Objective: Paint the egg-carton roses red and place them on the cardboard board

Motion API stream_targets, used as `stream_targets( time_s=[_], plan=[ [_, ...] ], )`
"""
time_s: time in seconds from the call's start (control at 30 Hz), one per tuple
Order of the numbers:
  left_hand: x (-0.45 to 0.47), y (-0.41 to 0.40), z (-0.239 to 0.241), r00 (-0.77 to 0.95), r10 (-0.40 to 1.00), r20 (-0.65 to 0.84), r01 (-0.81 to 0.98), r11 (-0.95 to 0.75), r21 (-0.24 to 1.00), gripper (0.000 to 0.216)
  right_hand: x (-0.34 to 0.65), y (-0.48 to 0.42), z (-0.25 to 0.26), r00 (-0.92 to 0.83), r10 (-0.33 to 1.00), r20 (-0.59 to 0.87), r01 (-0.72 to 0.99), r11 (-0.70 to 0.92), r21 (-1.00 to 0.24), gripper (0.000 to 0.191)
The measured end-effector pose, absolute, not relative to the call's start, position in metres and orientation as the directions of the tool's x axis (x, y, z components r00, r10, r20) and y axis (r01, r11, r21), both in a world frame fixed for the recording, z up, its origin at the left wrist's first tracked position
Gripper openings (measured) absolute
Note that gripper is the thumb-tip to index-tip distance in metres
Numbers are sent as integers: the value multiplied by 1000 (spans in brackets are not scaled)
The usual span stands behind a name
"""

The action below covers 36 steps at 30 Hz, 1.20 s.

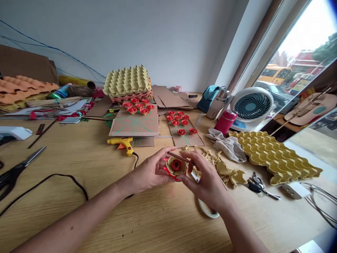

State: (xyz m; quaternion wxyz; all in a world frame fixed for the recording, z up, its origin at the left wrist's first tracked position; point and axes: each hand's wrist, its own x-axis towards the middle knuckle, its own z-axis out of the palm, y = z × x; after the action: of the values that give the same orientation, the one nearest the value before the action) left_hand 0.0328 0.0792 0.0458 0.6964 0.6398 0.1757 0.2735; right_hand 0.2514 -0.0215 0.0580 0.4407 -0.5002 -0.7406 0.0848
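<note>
My left hand (151, 172) pinches a small egg-carton flower (176, 165), yellow outside with a red centre, above the wooden table (79, 158). My right hand (207, 179) is closed on a thin brush (181, 159) whose tip lies across the flower. A tape roll (207, 210) lies under my right wrist. Cut yellow carton scraps (226, 170) lie just right of my hands.
A yellow glue gun (123, 143) and its black cord sit ahead. Cardboard sheets (135, 123) carry finished red flowers (181, 122). Egg trays (127, 82), a loose yellow tray (273, 158), a fan (251, 107), a red bottle (225, 121), a rag (228, 144), keys (259, 184) and scissors (15, 172) lie around.
</note>
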Motion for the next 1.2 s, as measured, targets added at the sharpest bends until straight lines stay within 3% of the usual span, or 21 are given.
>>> stream_targets(
  time_s=[0.13, 0.23, 0.37, 0.5, 0.6, 0.77, 0.9, 1.2],
  plan=[
    [21, 57, 32, 737, 653, 173, -227, -1, 974, 54, 234, -22, 49, -252, 834, 491, 618, 529, -582, 47],
    [12, 51, 16, 684, 715, 146, -229, 20, 973, 66, 233, -24, 49, -254, 825, 504, 610, 541, -579, 58],
    [-1, 45, -1, 658, 753, -6, -137, 127, 982, 76, 246, -28, 56, 50, 738, 673, 546, 545, -637, 26],
    [-13, 39, -3, 656, 755, -28, -118, 139, 983, 76, 258, -27, 60, 386, 558, 734, 488, 552, -676, 41],
    [-19, 35, -1, 632, 773, -50, -115, 157, 981, 76, 260, -27, 55, 421, 628, 654, 479, 459, -748, 48],
    [-26, 31, -6, 595, 801, -71, -55, 128, 990, 71, 259, -28, 45, 338, 790, 511, 383, 380, -842, 48],
    [-29, 27, -18, 626, 774, -90, -73, 174, 982, 73, 263, -27, 47, 193, 850, 490, 473, 357, -805, 53],
    [-33, 21, -28, 668, 730, -144, -60, 245, 968, 74, 260, -27, 58, -138, 912, 387, 662, 376, -648, 33]
  ],
)
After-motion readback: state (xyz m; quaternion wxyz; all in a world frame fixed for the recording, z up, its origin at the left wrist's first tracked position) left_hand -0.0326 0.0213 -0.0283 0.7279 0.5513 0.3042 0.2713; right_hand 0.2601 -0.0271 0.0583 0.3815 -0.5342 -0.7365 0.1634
